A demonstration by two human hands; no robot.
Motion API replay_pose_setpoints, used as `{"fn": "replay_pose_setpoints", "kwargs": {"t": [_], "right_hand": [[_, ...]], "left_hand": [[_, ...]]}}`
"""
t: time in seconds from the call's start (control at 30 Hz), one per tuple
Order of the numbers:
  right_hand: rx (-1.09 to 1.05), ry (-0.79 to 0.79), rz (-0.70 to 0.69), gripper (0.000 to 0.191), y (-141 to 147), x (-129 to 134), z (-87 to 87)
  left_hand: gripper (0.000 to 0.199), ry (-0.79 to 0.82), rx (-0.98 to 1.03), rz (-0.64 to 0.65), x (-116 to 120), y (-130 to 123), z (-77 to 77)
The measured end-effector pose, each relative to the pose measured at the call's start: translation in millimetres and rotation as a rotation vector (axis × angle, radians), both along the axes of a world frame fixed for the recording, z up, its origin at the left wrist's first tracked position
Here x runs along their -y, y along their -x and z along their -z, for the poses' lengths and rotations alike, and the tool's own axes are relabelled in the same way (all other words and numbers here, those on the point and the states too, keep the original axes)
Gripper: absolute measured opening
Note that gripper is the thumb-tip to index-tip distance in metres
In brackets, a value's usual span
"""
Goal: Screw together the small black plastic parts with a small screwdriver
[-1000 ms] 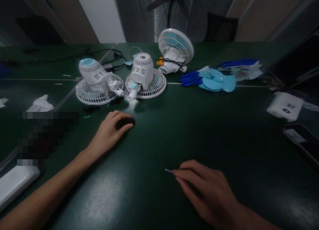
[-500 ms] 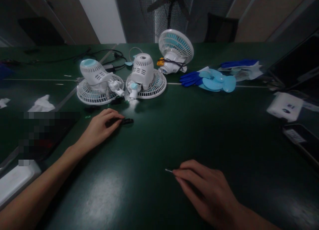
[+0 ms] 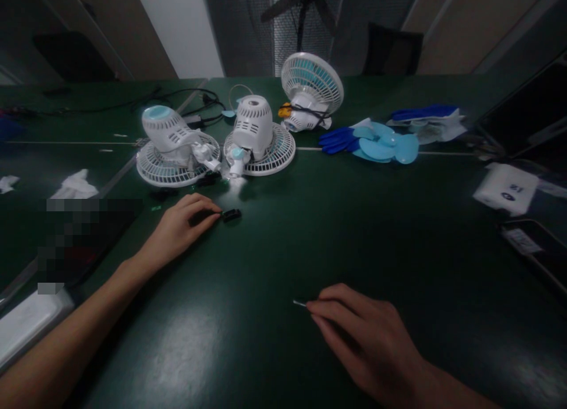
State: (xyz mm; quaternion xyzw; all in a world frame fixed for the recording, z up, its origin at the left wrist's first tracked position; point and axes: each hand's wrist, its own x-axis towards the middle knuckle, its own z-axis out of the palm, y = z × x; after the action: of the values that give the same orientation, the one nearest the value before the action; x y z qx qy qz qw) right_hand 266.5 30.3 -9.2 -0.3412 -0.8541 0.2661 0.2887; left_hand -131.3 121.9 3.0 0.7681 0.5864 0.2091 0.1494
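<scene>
My left hand (image 3: pixel 188 219) rests low over the dark green table, thumb and forefinger pinched at the left end of a small black elongated part (image 3: pixel 231 215). What kind of part it is I cannot make out. Nearer the front edge, my right hand (image 3: pixel 367 332) is closed in a pinch on a thin, pale, pin-like piece (image 3: pixel 299 303), whose tip sticks out to the left. Its other end is hidden by the fingers. Just beyond my left hand lie two white fan heads, one on the left (image 3: pixel 177 143) and one beside it (image 3: pixel 254 131), grilles down.
A third fan head (image 3: pixel 312 84) stands farther back. Right of it are blue gloves (image 3: pixel 339 140) and light-blue fan blades (image 3: pixel 385 143). A white box (image 3: pixel 507 189) and a dark phone-like device (image 3: pixel 538 249) lie right; crumpled tissue (image 3: pixel 75 185) and a white case (image 3: pixel 33 326) lie left.
The black part has shifted slightly to the right and turned a little at my left fingertips. My right hand and its pale piece have stayed almost still.
</scene>
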Motion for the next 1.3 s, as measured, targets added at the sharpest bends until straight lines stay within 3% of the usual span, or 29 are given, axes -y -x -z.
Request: {"fn": "replay_pose_setpoints", "kwargs": {"t": [0.37,0.93,1.1,1.3], "right_hand": [[-0.002,-0.006,-0.003,0.023,1,-1,-2.5],[0.001,-0.002,-0.004,0.024,1,-1,-3.5],[0.0,-0.001,-0.004,0.024,0,-1,-2.4],[-0.004,-0.017,-0.012,0.023,0,-1,-2.7]], "left_hand": [[0.031,0.045,0.263,-0.159,10,-22,-6.0],[0.031,-0.013,0.203,-0.163,12,-34,-1.5],[0.028,0.074,0.161,-0.026,15,-43,-5.7],[0.015,0.236,0.148,0.331,47,-96,-15.2]]}}
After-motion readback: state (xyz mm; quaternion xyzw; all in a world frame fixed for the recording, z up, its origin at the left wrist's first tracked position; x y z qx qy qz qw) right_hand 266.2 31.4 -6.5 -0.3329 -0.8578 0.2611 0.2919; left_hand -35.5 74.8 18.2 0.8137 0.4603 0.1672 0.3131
